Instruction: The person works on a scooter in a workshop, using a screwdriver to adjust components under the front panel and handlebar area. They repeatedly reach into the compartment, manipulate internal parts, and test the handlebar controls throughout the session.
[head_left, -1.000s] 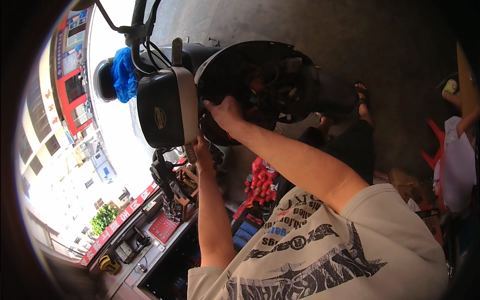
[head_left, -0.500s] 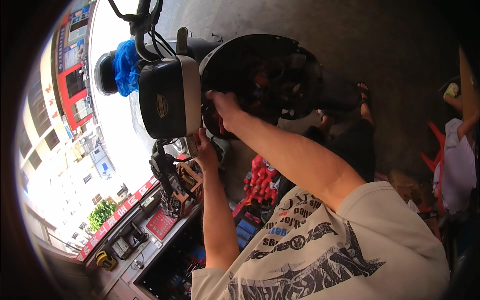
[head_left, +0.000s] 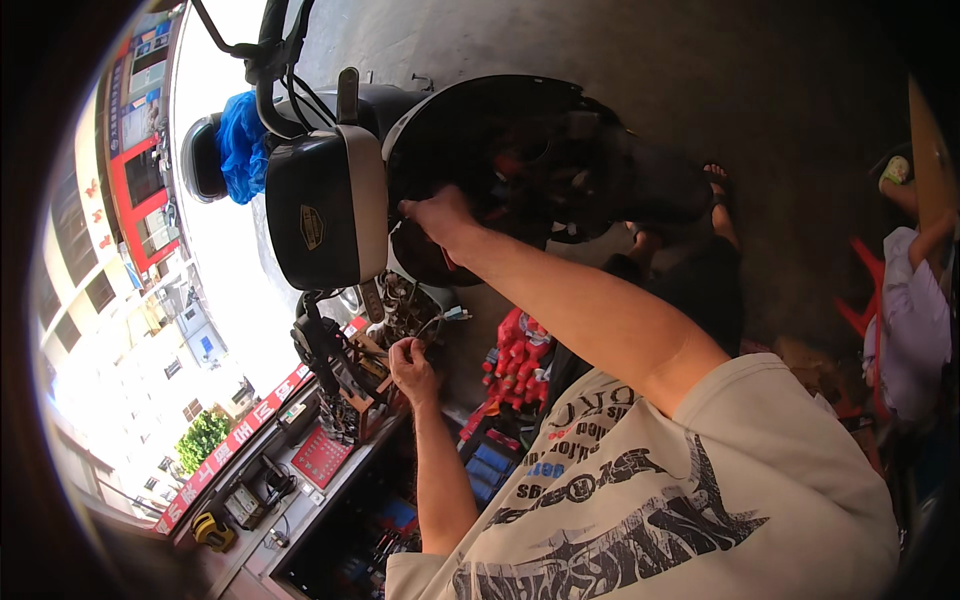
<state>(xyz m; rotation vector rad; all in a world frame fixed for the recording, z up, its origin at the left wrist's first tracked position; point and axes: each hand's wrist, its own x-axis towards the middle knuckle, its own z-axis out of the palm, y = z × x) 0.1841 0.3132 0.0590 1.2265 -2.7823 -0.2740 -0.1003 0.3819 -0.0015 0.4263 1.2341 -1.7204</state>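
An electric scooter with a black and cream front box (head_left: 310, 210) fills the upper middle, beside a dark rounded shell (head_left: 500, 115) that is open and shows parts inside. My right hand (head_left: 430, 215) reaches into this shell beside the box, fingers curled; whatever it grips is hidden in shadow. My left hand (head_left: 410, 365) is below the box and apart from it, its fingertips pinched together, with anything between them too small to name. A blue crumpled plastic cover (head_left: 240, 145) hangs by the handlebar (head_left: 270, 70).
A workbench (head_left: 250, 560) at lower left carries tools, a red flat case (head_left: 320, 455) and a yellow tool (head_left: 210, 532). A pile of red items (head_left: 520, 355) lies below the scooter. Another person's arm (head_left: 930, 240) and a red chair (head_left: 860, 310) are at the right. A bright street lies outside.
My left hand has come down from the underside of the box and closed its fingertips. My right hand stays inside the shell.
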